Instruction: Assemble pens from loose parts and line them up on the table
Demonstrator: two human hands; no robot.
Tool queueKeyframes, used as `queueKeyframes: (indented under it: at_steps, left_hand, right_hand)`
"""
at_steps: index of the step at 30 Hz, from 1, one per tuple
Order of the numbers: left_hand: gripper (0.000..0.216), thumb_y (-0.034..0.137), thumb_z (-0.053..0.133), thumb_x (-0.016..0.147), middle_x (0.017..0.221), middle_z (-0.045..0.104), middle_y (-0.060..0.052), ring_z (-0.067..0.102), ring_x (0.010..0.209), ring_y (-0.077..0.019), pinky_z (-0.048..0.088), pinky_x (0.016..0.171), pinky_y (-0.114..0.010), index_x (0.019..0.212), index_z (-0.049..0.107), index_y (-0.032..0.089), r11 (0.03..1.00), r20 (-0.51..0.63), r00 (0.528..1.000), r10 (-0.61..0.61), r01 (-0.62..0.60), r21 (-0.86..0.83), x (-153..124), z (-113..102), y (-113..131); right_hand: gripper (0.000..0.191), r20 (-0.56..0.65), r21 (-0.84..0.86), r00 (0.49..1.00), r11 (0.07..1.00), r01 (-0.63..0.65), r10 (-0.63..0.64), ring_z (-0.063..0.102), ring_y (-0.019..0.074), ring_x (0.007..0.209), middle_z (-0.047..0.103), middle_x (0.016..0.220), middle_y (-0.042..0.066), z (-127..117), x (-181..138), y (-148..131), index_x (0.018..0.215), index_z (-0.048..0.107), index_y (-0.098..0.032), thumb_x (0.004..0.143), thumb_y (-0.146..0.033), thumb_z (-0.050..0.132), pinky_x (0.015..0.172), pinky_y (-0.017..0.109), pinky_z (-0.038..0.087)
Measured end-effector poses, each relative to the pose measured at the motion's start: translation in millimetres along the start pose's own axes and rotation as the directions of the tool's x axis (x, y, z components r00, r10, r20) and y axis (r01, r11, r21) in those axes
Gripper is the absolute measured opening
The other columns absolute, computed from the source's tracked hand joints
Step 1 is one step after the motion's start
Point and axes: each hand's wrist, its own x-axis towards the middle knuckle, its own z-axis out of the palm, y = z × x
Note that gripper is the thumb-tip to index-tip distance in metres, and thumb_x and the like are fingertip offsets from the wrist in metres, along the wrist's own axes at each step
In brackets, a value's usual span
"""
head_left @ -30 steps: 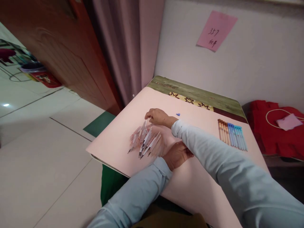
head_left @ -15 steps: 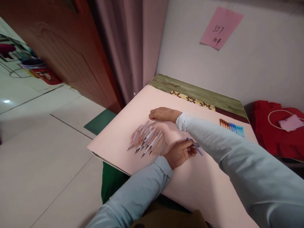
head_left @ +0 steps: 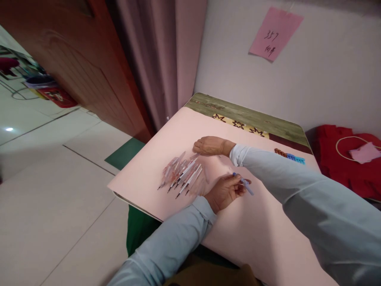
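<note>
My left hand (head_left: 224, 192) is closed around a slim blue pen part (head_left: 248, 187), which sticks out past the fingertips over the pink-covered table (head_left: 256, 246). Above and left of it, my right hand (head_left: 212, 145) reaches across with its fingers pressed together and pointing down. A pale, see-through piece shows by those fingertips, too blurred to name. Just below lies a loose heap of white pen refills (head_left: 187, 176) with dark tips, mixed with clear and orange-tinted pieces. Small clear bits lie between my two hands.
A row of brown, blue and light blue pen parts (head_left: 290, 157) lies at the table's right side. A patterned yellow strip (head_left: 238, 124) runs along the back. A red bag (head_left: 336, 159) sits to the right; a wooden door (head_left: 80, 67) and pink curtain (head_left: 166, 51) stand at left.
My right hand has shifted slightly to the right, away from the heap. My left hand stays nearly still with the blue pen part.
</note>
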Motion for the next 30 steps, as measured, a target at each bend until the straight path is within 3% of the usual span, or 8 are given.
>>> queueKeyframes:
  at_steps: [10,15,20,23,25,26,28,30]
  left_hand:
    - [0.033,0.036,0.083,0.071,0.093,0.072,-0.014,0.057,0.068,-0.0123,0.04,0.07,-0.029,0.08,0.062,0.012,1.0,-0.007,1.0,-0.004,0.004,0.006,0,-1,0]
    - [0.032,0.037,0.082,0.073,0.094,0.072,-0.014,0.057,0.067,-0.0121,0.039,0.067,-0.028,0.08,0.063,0.012,1.0,0.003,1.0,0.005,-0.005,0.016,2,-3,0]
    - [0.029,0.034,0.081,0.074,0.097,0.072,-0.015,0.058,0.068,-0.012,0.04,0.068,-0.028,0.08,0.063,0.012,1.0,-0.018,1.0,0.0,0.0,0.015,1,-2,1]
    - [0.027,0.032,0.082,0.074,0.097,0.072,-0.014,0.059,0.069,-0.0116,0.042,0.067,-0.027,0.08,0.063,0.012,1.0,-0.036,0.999,0.006,-0.006,-0.008,0,-1,1]
    - [0.026,0.029,0.082,0.074,0.095,0.072,-0.014,0.059,0.069,-0.0108,0.043,0.068,-0.025,0.08,0.064,0.012,0.999,-0.046,0.999,0.019,-0.021,-0.044,0,1,2]
    - [0.025,0.027,0.082,0.074,0.094,0.072,-0.014,0.059,0.069,-0.0103,0.044,0.068,-0.025,0.08,0.064,0.012,0.997,-0.054,0.998,0.027,-0.031,-0.065,-1,2,2]
    - [0.022,0.024,0.081,0.075,0.094,0.072,-0.014,0.06,0.069,-0.0093,0.046,0.068,-0.023,0.08,0.064,0.011,0.993,-0.08,0.995,0.053,-0.061,-0.104,-1,4,5]
    - [0.018,0.022,0.079,0.078,0.095,0.072,-0.013,0.06,0.068,-0.0086,0.046,0.065,-0.021,0.081,0.064,0.012,0.986,-0.116,0.99,0.084,-0.1,-0.135,-1,6,10]
  right_hand:
    - [0.025,-0.065,-0.03,0.998,0.999,0.012,-0.014,0.051,0.0186,0.082,0.06,0.098,0.009,-12,-33,16,0.105,0.058,-0.015,0.102,-0.012,0.033,0.08,0.034,0.037]
    - [0.026,-0.035,-0.029,0.992,0.992,-0.123,0.122,0.052,0.0188,0.08,0.06,0.099,0.011,-15,-46,20,0.106,0.059,-0.013,0.102,-0.013,0.033,0.077,0.034,0.037]
    - [0.026,-0.013,0.006,0.977,0.977,-0.211,0.211,0.054,0.0191,0.079,0.062,0.098,0.013,-34,-58,23,0.105,0.06,-0.012,0.101,-0.012,0.034,0.076,0.034,0.036]
    - [0.024,0.001,0.06,0.938,0.936,-0.346,0.346,0.056,0.0194,0.078,0.065,0.096,0.013,-47,-77,23,0.106,0.061,-0.012,0.098,-0.009,0.038,0.073,0.032,0.036]
    - [0.023,-0.03,0.135,0.858,0.853,-0.505,0.513,0.058,0.0191,0.078,0.068,0.096,0.012,-53,-97,17,0.106,0.063,-0.014,0.096,-0.011,0.043,0.069,0.031,0.036]
    - [0.021,-0.074,0.194,0.788,0.783,-0.59,0.612,0.059,0.0192,0.078,0.069,0.097,0.011,-55,-108,11,0.106,0.064,-0.016,0.096,-0.014,0.046,0.068,0.03,0.037]
    - [0.017,-0.21,0.374,0.561,0.596,-0.711,0.801,0.061,0.0192,0.078,0.07,0.097,0.008,-56,-134,-7,0.101,0.067,-0.019,0.095,-0.026,0.053,0.068,0.029,0.04]
    - [0.017,-0.283,0.589,0.268,0.388,-0.709,0.921,0.061,0.0181,0.074,0.07,0.088,0.006,-55,-161,-34,0.096,0.068,-0.019,0.092,-0.033,0.058,0.067,0.029,0.043]
